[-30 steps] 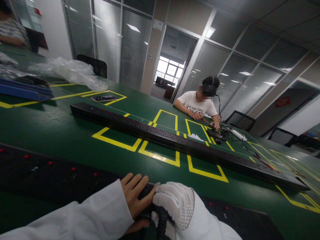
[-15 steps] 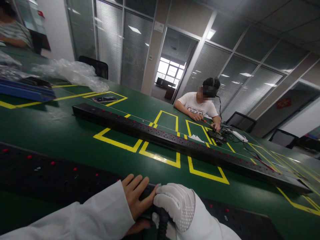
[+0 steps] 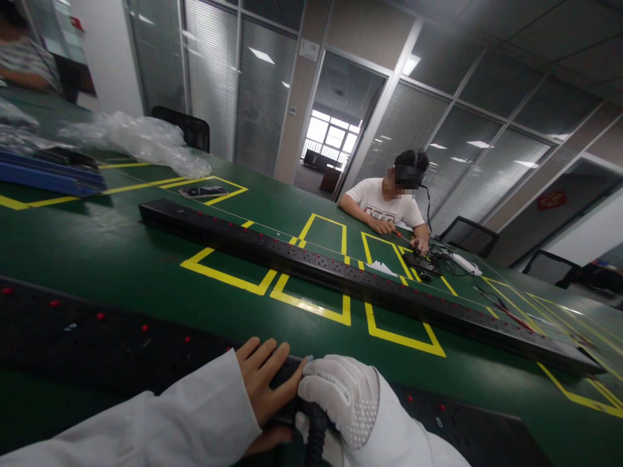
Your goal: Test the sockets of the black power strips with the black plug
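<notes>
Across the near part of the table lies a long black power strip [image 3: 160, 347] with red dots along it. My left hand [image 3: 267, 379], bare, rests on the strip's middle with its fingers stretched out and the thumb spread toward the glove. Right beside it, my right hand [image 3: 343, 395] wears a white glove with dotted grip. Its fingers are curled closed round a black cord end [image 3: 317, 431] with a ribbed sleeve, right at the strip. The glove hides where the cord end meets the strip. Further back lies a second long black power strip [image 3: 335, 269].
The green table [image 3: 160, 279] has yellow tape outlines. A phone [image 3: 203, 192], clear plastic wrap [image 3: 141, 139] and a blue tray [image 3: 48, 175] lie at the back left. Opposite, a person [image 3: 389, 207] holds a red-handled tool near black cables [image 3: 440, 263]. Another person [image 3: 26, 61] sits far left.
Both hands keep their places and hold. The view has shifted very slightly; the person opposite has barely moved the tool.
</notes>
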{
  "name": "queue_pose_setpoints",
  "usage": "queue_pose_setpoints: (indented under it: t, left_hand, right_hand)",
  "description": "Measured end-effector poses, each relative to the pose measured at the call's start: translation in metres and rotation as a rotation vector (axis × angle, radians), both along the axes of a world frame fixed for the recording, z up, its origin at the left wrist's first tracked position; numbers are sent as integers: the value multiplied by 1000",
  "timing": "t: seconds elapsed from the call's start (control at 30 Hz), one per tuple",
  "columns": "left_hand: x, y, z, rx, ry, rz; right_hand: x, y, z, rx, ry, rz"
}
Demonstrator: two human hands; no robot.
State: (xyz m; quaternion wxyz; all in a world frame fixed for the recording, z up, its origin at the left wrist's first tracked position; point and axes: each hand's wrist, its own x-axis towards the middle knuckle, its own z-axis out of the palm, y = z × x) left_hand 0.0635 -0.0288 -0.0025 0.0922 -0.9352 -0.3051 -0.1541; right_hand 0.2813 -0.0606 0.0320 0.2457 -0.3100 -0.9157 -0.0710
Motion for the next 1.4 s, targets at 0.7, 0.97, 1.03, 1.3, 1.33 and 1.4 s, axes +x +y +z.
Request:
queue_pose_setpoints:
  t: [0.7, 0.97, 1.03, 1.3, 1.33, 1.4]
  left_hand:
    - [0, 1, -3, 10, 4, -2]
    - [0, -1, 2, 25, 22, 2]
    - [0, -1, 3, 28, 22, -1]
    - [5, 0, 10, 18, 154, 8]
    - [6, 0, 13, 3, 173, 11]
    - [8, 0, 19, -36, 196, 29]
  right_hand:
    - [2, -1, -3, -36, 27, -10]
    - [-4, -2, 6, -147, 169, -77]
    - [-4, -3, 8, -170, 226, -126]
    - [8, 5, 9, -283, 507, -352]
    - [13, 7, 7, -316, 575, -384]
    - [26, 10, 3, -403, 724, -428]
